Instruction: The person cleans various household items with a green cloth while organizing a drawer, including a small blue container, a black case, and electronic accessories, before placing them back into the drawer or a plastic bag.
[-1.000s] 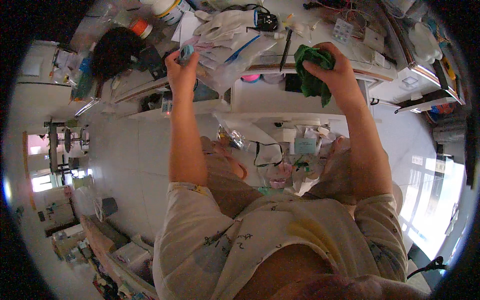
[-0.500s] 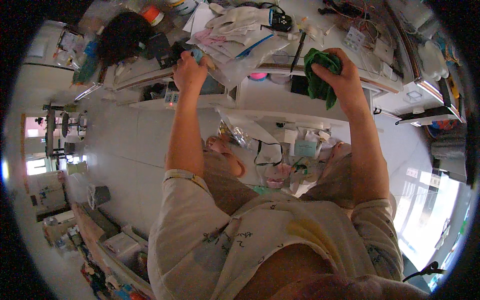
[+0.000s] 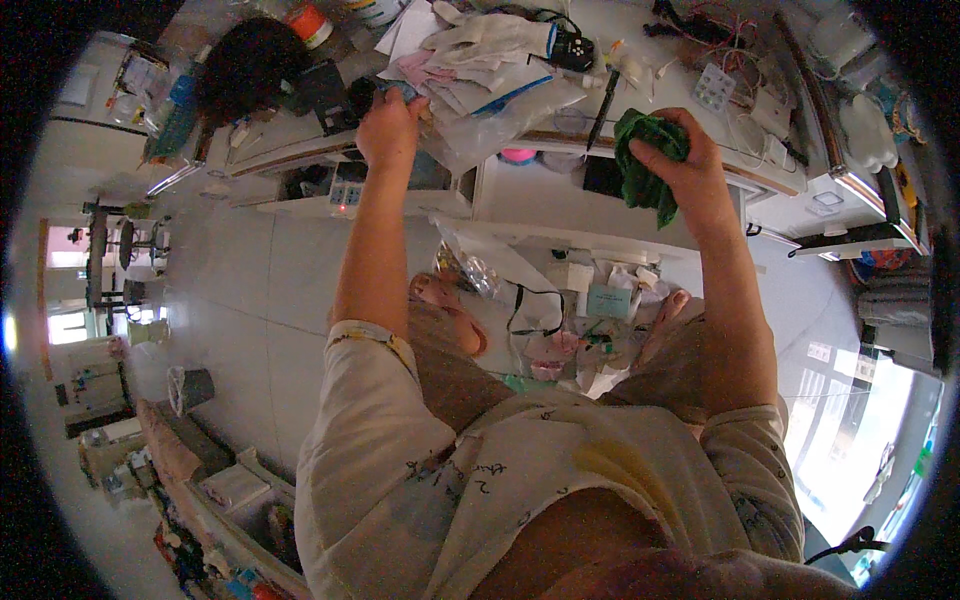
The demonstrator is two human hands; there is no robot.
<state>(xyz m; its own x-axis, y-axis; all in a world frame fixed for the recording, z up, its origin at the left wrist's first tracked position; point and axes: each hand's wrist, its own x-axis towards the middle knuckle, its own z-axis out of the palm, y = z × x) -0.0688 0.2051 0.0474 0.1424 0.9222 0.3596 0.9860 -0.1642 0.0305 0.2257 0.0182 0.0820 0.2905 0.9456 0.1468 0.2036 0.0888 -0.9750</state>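
My right hand (image 3: 700, 170) grips a crumpled dark green cloth (image 3: 642, 172), which hangs over the front edge of the white desk (image 3: 545, 128). Its thumb presses across the cloth. At the desk's left part, my left hand (image 3: 388, 130) is closed with curled fingers. Something small and blue-grey shows at its fingertips, too little to name. Right beside that hand lie a dark boxy object (image 3: 325, 95) and a clear plastic bag (image 3: 470, 140). A long black pen-like stick (image 3: 604, 108) lies left of the cloth.
White gloves (image 3: 480, 45) and papers are heaped on the desk beside a small black device (image 3: 572, 50). Tangled wires (image 3: 705, 28) lie at the back right. Below, an opened drawer (image 3: 530, 195) juts out. Bags and a pale green box (image 3: 608, 300) crowd the floor between my feet.
My left hand has moved slightly up and toward the papers. My right hand sits a little lower, with the green cloth still in it. The whole view has shifted slightly.
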